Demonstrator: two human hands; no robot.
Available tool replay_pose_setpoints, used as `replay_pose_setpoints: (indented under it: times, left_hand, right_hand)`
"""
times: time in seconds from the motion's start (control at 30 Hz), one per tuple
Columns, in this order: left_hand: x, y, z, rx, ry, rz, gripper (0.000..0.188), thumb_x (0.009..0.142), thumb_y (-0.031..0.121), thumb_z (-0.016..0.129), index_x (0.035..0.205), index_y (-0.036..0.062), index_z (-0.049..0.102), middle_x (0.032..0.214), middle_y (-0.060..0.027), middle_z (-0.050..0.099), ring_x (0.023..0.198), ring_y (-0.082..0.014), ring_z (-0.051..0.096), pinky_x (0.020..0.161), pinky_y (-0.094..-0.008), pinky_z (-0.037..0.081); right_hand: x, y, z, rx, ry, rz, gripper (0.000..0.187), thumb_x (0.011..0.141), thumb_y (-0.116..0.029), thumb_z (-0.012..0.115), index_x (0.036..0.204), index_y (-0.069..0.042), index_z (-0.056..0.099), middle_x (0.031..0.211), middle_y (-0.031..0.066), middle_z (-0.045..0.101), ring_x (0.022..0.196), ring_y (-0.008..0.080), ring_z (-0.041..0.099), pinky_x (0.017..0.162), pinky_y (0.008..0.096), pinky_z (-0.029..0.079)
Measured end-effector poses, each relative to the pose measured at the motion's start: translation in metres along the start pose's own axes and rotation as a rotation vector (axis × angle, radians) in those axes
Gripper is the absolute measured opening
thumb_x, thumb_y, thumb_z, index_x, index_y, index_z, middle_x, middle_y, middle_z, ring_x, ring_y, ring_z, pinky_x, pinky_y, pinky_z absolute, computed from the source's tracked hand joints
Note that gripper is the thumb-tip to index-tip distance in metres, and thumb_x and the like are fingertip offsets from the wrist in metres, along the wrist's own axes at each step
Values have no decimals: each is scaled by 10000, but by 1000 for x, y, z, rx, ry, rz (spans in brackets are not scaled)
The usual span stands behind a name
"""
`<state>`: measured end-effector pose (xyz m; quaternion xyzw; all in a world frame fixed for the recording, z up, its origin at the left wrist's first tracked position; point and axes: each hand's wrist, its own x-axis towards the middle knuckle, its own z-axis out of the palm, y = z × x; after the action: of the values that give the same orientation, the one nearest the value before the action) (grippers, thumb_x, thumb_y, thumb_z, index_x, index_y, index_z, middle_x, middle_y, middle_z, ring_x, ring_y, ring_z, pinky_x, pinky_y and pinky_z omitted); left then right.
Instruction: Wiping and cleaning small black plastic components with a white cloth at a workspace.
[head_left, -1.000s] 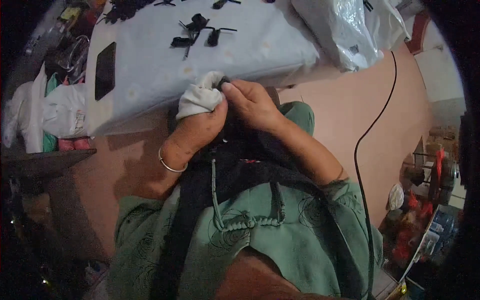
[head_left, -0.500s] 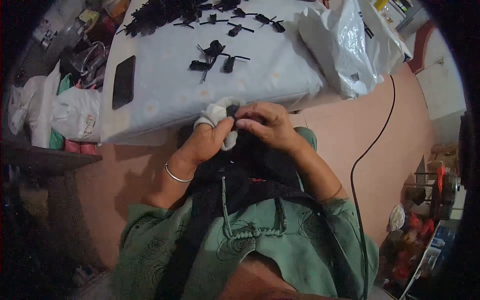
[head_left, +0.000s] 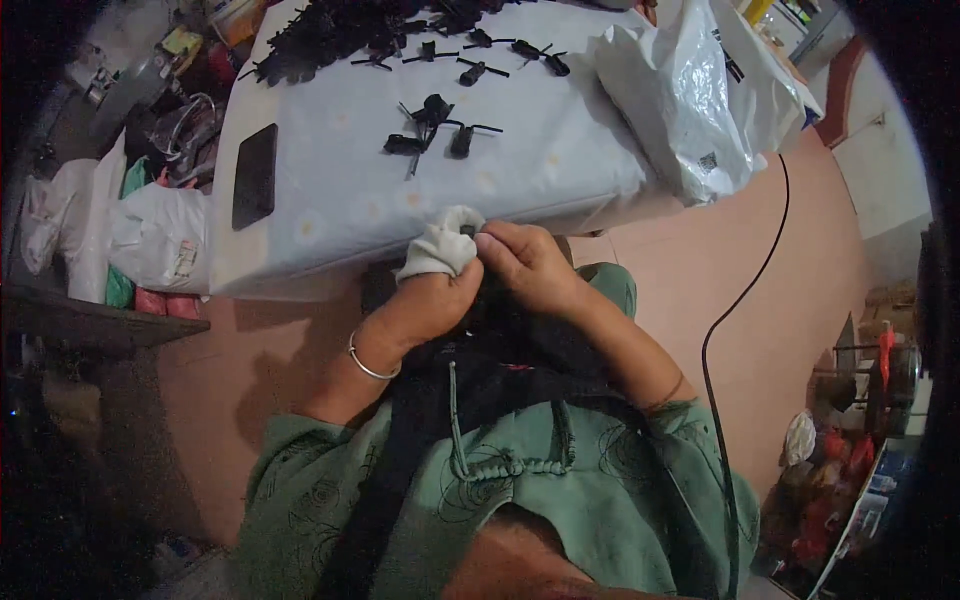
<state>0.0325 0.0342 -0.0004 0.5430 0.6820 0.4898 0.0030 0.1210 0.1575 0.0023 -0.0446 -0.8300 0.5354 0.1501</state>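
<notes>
My left hand (head_left: 435, 300) is closed, with a bunched white cloth (head_left: 440, 245) around its fingers. The thumb lies bare along the near side of the cloth. My right hand (head_left: 532, 265) meets it from the right, fingers curled and thumb pressed in at the cloth's edge. A small dark patch shows in the cloth's fold, but what the right fingertips pinch is hidden. Both hands are over my lap, by the table's near edge. Beyond them on the table lie several small black parts with thin stems (head_left: 432, 112).
A flower-patterned white cover spreads over the table (head_left: 330, 180). A dark phone (head_left: 255, 177) lies on its left side, and a heap of black parts (head_left: 325, 38) at the back. A white plastic bag (head_left: 680, 110) stands at the right. A black cable (head_left: 745, 285) hangs on the right.
The black piece seen between the hands is now mostly hidden. The cloth has turned upward, and the right fingers have closed in against it. The view has shifted slightly.
</notes>
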Motion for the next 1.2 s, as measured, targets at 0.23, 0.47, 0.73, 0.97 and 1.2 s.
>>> replay_pose_setpoints:
  times: [0.23,0.47,0.73,0.97,1.2]
  left_hand:
    - [1,1,5,60,-1,-135,149,765,52,488,904,-5,482,845,-206,514,753,-384,511,634,-403,423]
    - [-5,-6,8,-38,138,-129,137,768,58,493,885,-9,516,838,-211,528,750,-370,532,641,-402,440]
    - [3,-20,-17,-104,12,-160,255,749,57,538,992,-20,529,920,-195,560,794,-347,548,692,-366,451]
    - [5,-27,-15,-7,21,-27,208,772,90,554,960,2,566,888,-149,590,785,-291,564,720,-324,449]
    - [-1,-24,-35,-331,66,-426,215,874,152,488,1028,10,538,749,-13,560,597,-27,480,484,-186,392]
  right_hand:
    - [-1,19,31,50,257,-90,160,854,-135,490,773,3,494,621,197,464,530,320,434,521,334,400]
    - [11,18,36,105,225,-30,196,867,-163,485,771,7,487,600,170,447,523,194,415,523,317,399]
    - [42,-5,-9,79,-121,171,267,877,-236,493,753,0,499,638,6,494,599,109,449,566,259,392]
    - [100,15,-10,-891,361,43,358,764,-364,574,728,-13,516,632,189,569,609,359,565,528,423,442]
    - [62,15,-35,-735,300,52,267,753,-262,575,741,-6,500,587,186,540,575,352,555,528,412,434]
